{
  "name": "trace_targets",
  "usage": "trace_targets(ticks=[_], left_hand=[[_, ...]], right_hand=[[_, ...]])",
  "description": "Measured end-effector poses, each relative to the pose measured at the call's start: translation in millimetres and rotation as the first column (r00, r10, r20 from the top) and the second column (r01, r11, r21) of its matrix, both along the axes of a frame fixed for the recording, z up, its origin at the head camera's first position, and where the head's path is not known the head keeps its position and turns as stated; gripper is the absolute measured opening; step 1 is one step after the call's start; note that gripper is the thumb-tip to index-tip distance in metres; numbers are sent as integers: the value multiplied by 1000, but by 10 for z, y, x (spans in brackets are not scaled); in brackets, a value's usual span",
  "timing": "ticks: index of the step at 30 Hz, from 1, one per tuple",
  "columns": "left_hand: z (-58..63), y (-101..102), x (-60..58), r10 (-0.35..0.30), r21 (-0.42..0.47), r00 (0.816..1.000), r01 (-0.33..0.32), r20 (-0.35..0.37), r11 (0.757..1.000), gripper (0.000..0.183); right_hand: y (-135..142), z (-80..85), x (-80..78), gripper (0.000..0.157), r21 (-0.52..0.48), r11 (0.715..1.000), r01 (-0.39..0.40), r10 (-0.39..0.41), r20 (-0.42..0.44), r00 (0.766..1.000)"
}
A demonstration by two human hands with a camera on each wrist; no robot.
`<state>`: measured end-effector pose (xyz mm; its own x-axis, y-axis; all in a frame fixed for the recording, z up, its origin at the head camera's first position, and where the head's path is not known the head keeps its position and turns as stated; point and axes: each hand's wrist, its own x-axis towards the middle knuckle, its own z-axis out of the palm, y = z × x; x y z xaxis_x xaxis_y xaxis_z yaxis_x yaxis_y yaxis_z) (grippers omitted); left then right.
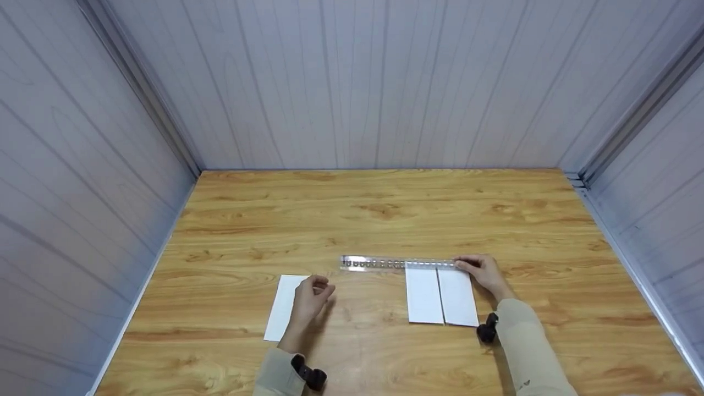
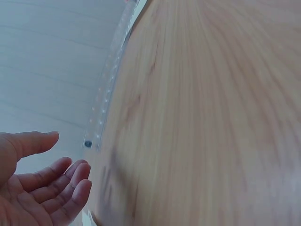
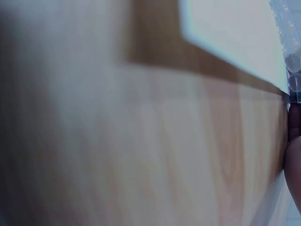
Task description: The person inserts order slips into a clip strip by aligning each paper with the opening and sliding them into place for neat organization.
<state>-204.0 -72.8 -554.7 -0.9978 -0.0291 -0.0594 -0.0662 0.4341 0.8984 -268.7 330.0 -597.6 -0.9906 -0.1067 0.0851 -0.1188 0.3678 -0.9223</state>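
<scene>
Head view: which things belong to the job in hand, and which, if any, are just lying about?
Likely in the job:
- clear strip, pinched at one end by the right hand
- paired white cards, far edges along the strip
- probably the lone white card, partly hidden by the left hand

Likely not:
- wooden table and wall panels, surroundings
- black wrist devices, worn

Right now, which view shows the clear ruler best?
The head view, because there the clear ruler shows nearly whole, held by the right hand. The left wrist view has it slanting away, the right wrist view only one end.
</scene>
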Motion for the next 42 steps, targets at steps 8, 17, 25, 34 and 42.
trace_targets(ticks=[8,17,25,34,42], left_hand=[[-26,-188,55,70,-88,994,-77,-82,993,24],[-71,-337,83,190,-72,981,-193,-51,979,31],[-103,-368,113,274,-162,957,-287,-95,944,42],[-107,-380,130,355,-256,935,-345,-8,903,59],[-124,-402,117,365,-260,931,-347,23,901,74]], right_hand=[[-94,198,83,16,-34,999,4,-4,-11,1000],[-72,138,60,17,-13,1000,8,-8,-15,1000],[1,-29,-17,19,-12,1000,8,-8,-24,1000],[-39,56,30,17,5,1000,1,-1,-29,1000],[-24,25,15,19,15,1000,8,-8,-8,1000]])
